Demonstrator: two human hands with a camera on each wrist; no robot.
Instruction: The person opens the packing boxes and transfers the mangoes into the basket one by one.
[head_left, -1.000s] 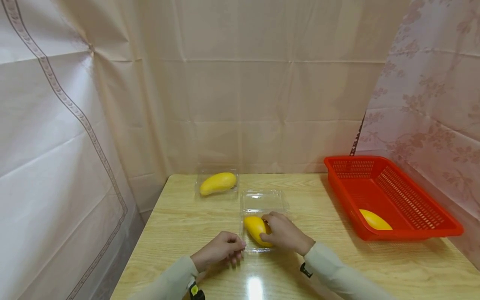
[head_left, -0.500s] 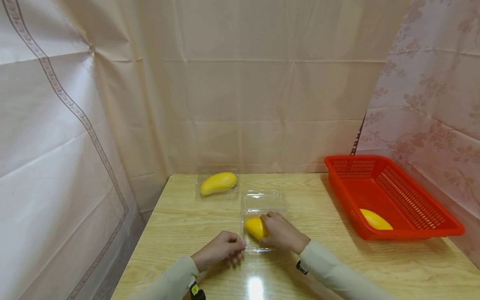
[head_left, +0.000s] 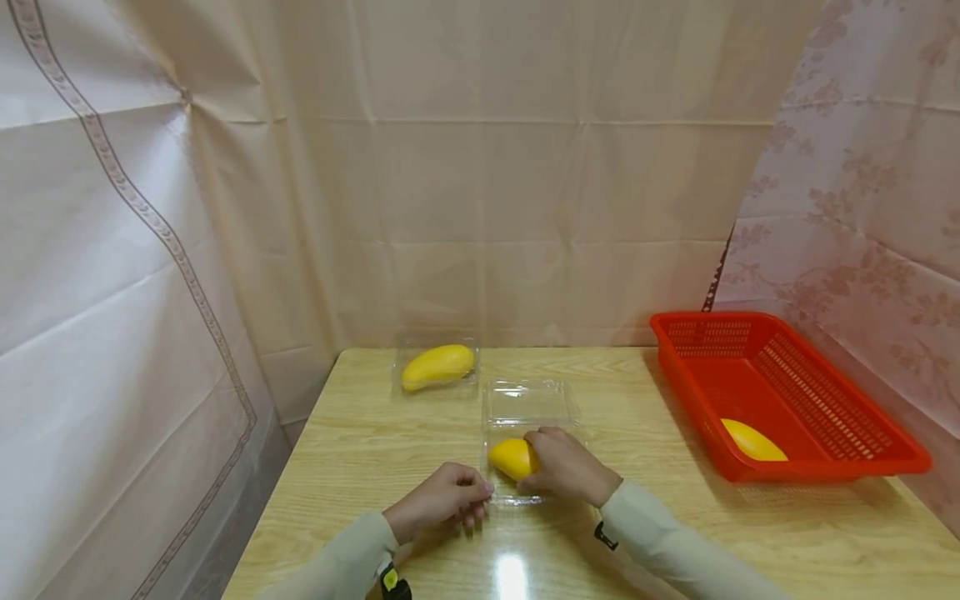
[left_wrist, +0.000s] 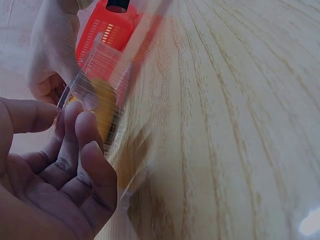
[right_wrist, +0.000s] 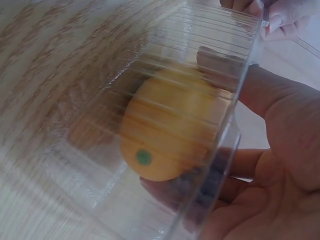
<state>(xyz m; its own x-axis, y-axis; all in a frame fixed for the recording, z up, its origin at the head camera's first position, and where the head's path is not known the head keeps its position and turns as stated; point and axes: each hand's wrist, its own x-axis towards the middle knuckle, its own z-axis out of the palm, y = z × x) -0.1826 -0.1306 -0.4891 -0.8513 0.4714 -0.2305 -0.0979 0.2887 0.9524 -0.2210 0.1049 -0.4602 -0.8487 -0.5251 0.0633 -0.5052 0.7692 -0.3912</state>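
A yellow mango (head_left: pixel 511 458) lies inside an open clear plastic clamshell box (head_left: pixel 528 405), its lid folded back toward the far side. My right hand (head_left: pixel 567 468) reaches in over the box's right side and grips the mango, thumb and fingers on either side of it. Through the clear wall, the right wrist view shows a green spot on the mango's end (right_wrist: pixel 144 157). With thumb and fingertips my left hand (head_left: pixel 444 501) pinches the box's near left corner. That pinch on the rim also shows in the left wrist view, where the other fingers curl loosely below.
Behind, near the table's far edge, a second mango (head_left: pixel 439 367) sits in another clear box. A red plastic basket (head_left: pixel 684 410) stands on the right, with one more mango (head_left: pixel 752 440) at its near end. Cloth curtains (head_left: pixel 525 183) hang behind the table (head_left: pixel 360 433).
The mango in the open box has turned, its visible end now pointing left and sitting slightly nearer me. My right hand turned with it; the left hand stays on the corner.
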